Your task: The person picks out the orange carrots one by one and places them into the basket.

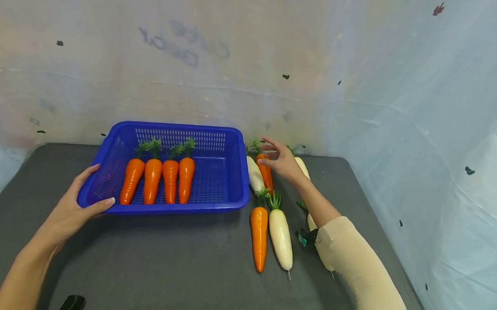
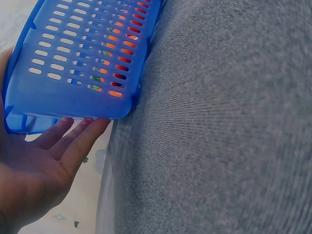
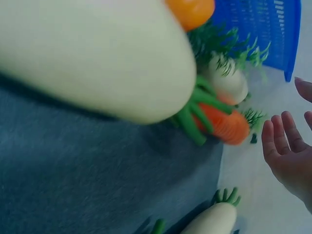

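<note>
A blue plastic basket (image 1: 179, 208) stands on the dark table with several orange carrots (image 1: 153, 181) lying side by side in it. My left hand (image 1: 74, 204) holds the basket's left end, thumb at the front rim and fingers spread along the end wall. My right hand (image 1: 283, 162) hovers by a carrot (image 1: 265, 175) right of the basket, fingers apart and loosely bent, with nothing between them. A white radish (image 1: 255, 173) lies between that carrot and the basket. In the right wrist view the right hand (image 3: 295, 163) appears at the right edge.
Nearer the front, a carrot (image 1: 259, 238) and a white radish (image 1: 280, 237) lie side by side. Two more radishes, one at the back (image 1: 302, 166) and one farther forward (image 1: 324, 258), are partly covered by the right arm. A pale sheet (image 1: 268, 46) hangs behind the table.
</note>
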{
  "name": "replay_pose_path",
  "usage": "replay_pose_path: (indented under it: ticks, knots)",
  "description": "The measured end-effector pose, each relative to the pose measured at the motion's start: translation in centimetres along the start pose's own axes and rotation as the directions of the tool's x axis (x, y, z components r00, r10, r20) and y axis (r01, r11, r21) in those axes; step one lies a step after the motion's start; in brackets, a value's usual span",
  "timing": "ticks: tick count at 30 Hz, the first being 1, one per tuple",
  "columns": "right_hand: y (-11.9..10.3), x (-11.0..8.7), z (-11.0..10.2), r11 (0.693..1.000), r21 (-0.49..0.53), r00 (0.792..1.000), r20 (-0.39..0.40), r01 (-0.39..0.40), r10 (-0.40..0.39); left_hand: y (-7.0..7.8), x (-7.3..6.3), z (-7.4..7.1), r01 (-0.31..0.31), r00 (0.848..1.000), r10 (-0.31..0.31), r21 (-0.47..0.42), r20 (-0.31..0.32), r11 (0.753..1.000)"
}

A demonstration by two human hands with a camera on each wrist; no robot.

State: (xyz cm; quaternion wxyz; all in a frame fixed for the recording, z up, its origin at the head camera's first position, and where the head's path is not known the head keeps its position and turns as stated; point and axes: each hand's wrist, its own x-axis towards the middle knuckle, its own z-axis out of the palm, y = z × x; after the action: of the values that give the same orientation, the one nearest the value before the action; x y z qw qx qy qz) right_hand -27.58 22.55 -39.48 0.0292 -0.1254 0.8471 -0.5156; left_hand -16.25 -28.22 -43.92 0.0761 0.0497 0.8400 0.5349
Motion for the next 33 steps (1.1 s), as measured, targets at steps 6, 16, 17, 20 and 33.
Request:
replay_pose_path:
  ticks: [6,16,17,20,33]
  knots:
    - [1.8,-0.1,-0.5,0.998,-0.047,0.999,-0.019,-0.048,0.047,0.2,-0.1,0.2,0.001,1.000,-0.001,-0.015,-0.003,1.000]
    - [3.7,0.1,-0.6,0.984,-0.073,0.986,0.031,-0.161,0.164,0.2,-0.2,0.2,0.002,1.000,-0.002,-0.016,-0.015,1.000]
    - [3.9,0.1,-0.5,0.983,-0.076,0.985,0.040,-0.166,0.170,0.2,-0.2,0.2,0.003,1.000,-0.003,-0.021,-0.015,1.000]
    - [4.6,0.2,-0.2,0.981,-0.075,0.981,0.064,-0.177,0.181,0.1,-0.2,0.2,0.001,1.000,-0.002,-0.011,-0.013,1.000]
    - [4.8,1.9,-0.1,0.944,-0.186,0.947,0.121,-0.273,0.298,-0.3,0.1,0.0,0.016,1.000,-0.016,0.020,-0.001,1.000]
